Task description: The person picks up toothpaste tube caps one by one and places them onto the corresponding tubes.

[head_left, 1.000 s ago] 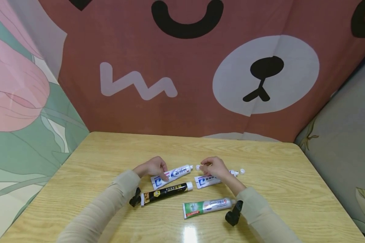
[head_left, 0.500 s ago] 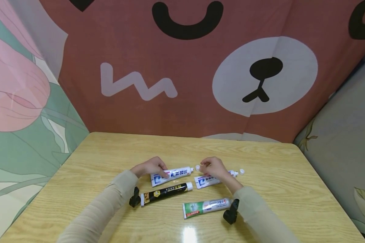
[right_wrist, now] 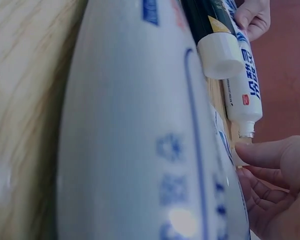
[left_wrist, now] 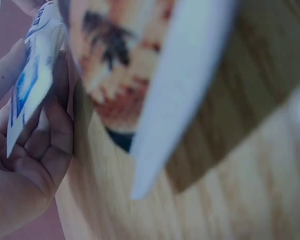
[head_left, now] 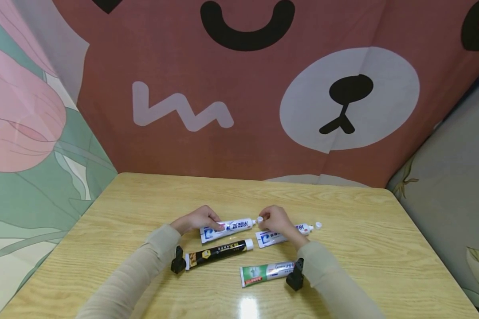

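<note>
My left hand (head_left: pixel 197 219) grips a white and blue toothpaste tube (head_left: pixel 238 226) near its flat end, thumb on top. In the left wrist view, fingers curl beneath that tube (left_wrist: pixel 37 65). The tube's nozzle is uncapped and points right. At the nozzle, my right hand (head_left: pixel 276 219) pinches a small white cap (head_left: pixel 260 219) between thumb and fingers. The right wrist view shows the cap (right_wrist: pixel 238 155) right by the threaded nozzle (right_wrist: pixel 246 131); whether they touch I cannot tell. Under the right hand lies a second white and blue tube (head_left: pixel 266 239), partly covered and also uncapped.
A loose white cap (head_left: pixel 318 225) lies beyond the second tube's nozzle. Nearer me are a black toothpaste tube (head_left: pixel 219 254) with its white cap on and a green and white tube (head_left: pixel 263 272), its right end hidden by the wrist camera (head_left: pixel 295 275). All lie on the wooden table (head_left: pixel 163 190).
The left hand's tube has swung to a flatter angle and shifted slightly right. My right hand has turned and moved a little left, bringing the cap and nozzle closer together.
</note>
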The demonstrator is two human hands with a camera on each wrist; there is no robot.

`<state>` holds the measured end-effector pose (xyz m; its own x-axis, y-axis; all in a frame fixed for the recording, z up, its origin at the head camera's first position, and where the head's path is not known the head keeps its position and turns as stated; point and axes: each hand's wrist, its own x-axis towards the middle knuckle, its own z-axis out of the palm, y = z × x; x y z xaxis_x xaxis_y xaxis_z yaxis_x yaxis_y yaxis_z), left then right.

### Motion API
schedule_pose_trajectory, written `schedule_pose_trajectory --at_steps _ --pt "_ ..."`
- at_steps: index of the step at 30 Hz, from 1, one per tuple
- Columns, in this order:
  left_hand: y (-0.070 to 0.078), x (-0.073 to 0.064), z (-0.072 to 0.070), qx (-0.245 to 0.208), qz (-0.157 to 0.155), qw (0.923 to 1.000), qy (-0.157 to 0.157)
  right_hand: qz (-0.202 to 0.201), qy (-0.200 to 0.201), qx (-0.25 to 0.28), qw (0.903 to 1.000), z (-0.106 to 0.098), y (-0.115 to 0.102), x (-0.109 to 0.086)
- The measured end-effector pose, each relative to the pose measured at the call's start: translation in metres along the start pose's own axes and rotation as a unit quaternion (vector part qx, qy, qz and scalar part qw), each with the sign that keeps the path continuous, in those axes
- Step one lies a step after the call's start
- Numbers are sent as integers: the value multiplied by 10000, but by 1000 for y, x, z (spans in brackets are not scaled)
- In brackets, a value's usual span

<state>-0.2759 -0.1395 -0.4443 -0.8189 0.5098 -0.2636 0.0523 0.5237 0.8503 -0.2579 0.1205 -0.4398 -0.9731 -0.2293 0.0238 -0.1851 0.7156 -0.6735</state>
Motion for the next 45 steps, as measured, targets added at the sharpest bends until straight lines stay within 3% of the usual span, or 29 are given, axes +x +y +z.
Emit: schedule_pose_trajectory --at_steps 6,16,21,29,38,45 --pt "1 -1 2 -130 -82 9999 74 -74 10 -227 9997 0 0 1" --pt "1 -3 3 -532 155 9985 31 -36 -70 295 9995 -9 2 -1" --pt "0 -4 1 -826 186 9964 8 -259 54 302 9992 -13 6 -4" --pt "3 -9 -3 -1113 204 9935 -107 -488 -85 396 9980 -15 5 -7" --pt "8 -9 -1 -1151 341 9925 -250 -1202 -346 601 9903 -15 3 -8" --pt "7 -10 -4 -1145 348 9926 -191 -1136 -173 680 9910 -17 2 -9"
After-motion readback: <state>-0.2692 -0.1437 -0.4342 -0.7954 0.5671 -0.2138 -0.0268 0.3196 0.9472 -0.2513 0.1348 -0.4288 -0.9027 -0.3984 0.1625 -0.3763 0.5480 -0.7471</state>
